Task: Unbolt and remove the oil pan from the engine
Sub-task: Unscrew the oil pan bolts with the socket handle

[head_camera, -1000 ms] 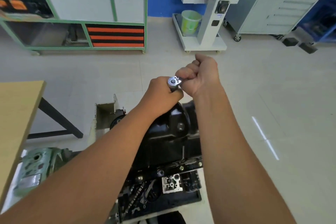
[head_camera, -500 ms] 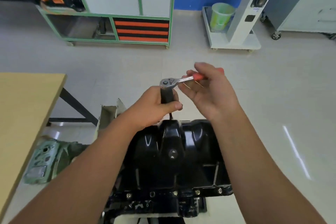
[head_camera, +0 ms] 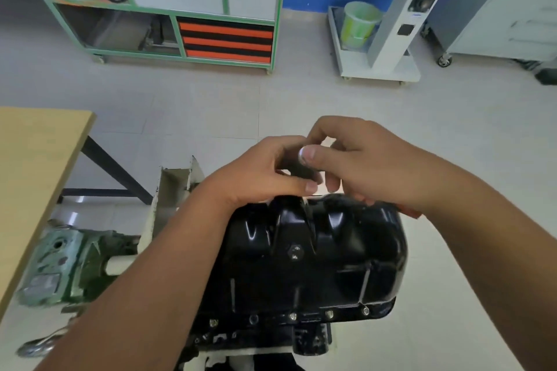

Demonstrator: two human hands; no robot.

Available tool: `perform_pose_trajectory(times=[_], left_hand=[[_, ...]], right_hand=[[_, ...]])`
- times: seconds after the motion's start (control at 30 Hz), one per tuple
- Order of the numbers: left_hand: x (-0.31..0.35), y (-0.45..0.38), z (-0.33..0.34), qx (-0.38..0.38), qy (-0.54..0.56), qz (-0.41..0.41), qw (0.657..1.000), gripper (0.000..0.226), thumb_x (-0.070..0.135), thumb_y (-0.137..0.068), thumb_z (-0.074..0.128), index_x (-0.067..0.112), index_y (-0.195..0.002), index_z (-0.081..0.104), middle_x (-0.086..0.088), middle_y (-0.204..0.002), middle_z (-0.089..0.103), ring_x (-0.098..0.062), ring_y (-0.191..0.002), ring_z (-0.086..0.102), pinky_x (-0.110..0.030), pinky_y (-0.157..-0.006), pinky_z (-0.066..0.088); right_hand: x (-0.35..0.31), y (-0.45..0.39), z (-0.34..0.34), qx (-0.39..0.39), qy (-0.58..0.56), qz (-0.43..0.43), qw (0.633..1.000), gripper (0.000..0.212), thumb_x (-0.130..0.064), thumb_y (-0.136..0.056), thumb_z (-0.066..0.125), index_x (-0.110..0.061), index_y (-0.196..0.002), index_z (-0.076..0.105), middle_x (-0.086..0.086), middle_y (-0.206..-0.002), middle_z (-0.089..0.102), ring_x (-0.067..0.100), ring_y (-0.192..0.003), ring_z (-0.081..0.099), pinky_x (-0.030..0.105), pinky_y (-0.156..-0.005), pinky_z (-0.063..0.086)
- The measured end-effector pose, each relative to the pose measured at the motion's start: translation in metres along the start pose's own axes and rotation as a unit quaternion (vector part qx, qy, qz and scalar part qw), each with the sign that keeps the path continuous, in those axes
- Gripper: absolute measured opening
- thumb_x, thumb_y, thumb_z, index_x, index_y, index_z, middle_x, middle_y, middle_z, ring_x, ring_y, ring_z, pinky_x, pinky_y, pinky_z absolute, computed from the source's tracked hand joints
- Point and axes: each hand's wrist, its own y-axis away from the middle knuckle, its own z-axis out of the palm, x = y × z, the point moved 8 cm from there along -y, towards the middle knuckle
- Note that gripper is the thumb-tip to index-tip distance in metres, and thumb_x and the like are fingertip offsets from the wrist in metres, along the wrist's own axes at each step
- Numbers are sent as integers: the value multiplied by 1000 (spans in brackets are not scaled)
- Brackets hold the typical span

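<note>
The black oil pan (head_camera: 316, 253) sits bottom-up on the engine in the lower middle, with a drain plug (head_camera: 294, 251) on its side. Several bolts (head_camera: 292, 316) line its near flange. My left hand (head_camera: 262, 175) grips the dark extension (head_camera: 301, 170) that stands behind the pan's far edge. My right hand (head_camera: 364, 163) covers the ratchet, thumb pressed on its head and fingers curled over it. Only the tip of the red ratchet handle (head_camera: 407, 213) shows below my right wrist. The bolt under the tool is hidden.
A wooden table (head_camera: 36, 159) juts in at the left. A pale green engine stand part (head_camera: 60, 265) lies beside the engine. Across the floor stand a green-framed cabinet (head_camera: 193, 9), a white machine cart (head_camera: 379, 39) with a green bucket (head_camera: 358, 24), and a grey wheeled cabinet (head_camera: 512, 24).
My right hand has slid from the red handle up onto the ratchet head, thumb now on top. The handle has swung toward me and right. My left hand stays on the extension.
</note>
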Motion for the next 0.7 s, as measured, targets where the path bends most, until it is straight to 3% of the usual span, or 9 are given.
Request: perform_pose_trajectory(times=[0.1,0.2,0.37,0.47,0.53,0.63,0.7], left_hand=[[0,6,-4,-11,37,10,999,28,0,-90,73,3,-118,71,-13,-111,77,-28,-111,72,-38,-95,55],[3,9,-3,-11,28,9,1000,29,-1,-87,75,5,-115,73,-10,-109,78,-24,-109,73,-32,-94,55],[2,5,-4,28,10,3,1000,35,-7,-81,80,0,-114,70,-17,-105,77,-23,-100,75,-31,-88,58],[2,6,-8,56,-13,12,998,33,-7,-77,84,19,-92,68,-6,-93,78,-19,-95,76,-29,-85,59],[6,6,-6,58,-36,26,997,37,3,-75,88,32,-81,65,-3,-92,78,-18,-94,76,-26,-80,59],[8,7,-13,107,-88,27,990,38,28,-65,94,31,-76,58,2,-89,77,-21,-92,75,-26,-72,58],[8,8,-17,144,-125,29,981,43,44,-61,92,29,-80,56,1,-85,73,-27,-89,72,-41,-71,61]], right_hand=[[3,-2,7,-8,-24,2,1000,15,-36,-101,58,-28,-89,62,1,-66,70,8,-41,49,22,-42,37],[9,-4,15,-81,-205,50,974,15,-19,-101,63,-19,-86,63,12,-65,61,17,-44,36,23,-42,27],[1,-7,9,-148,-192,69,968,8,-12,-96,65,-16,-90,62,13,-64,50,14,-43,26,18,-42,17],[-22,-7,-31,-92,-349,-22,932,6,-12,-90,63,-13,-94,59,9,-63,55,11,-40,34,16,-42,16],[-27,-10,-59,-9,-358,-65,932,7,-16,-96,60,-20,-97,66,9,-63,56,13,-41,32,19,-44,23],[-9,-27,-62,102,-294,-32,950,9,-24,-101,61,-26,-93,66,7,-67,55,15,-44,31,22,-46,29],[8,-49,-42,99,-315,14,944,19,-31,-98,68,-26,-84,57,5,-73,52,13,-45,26,21,-48,23]])
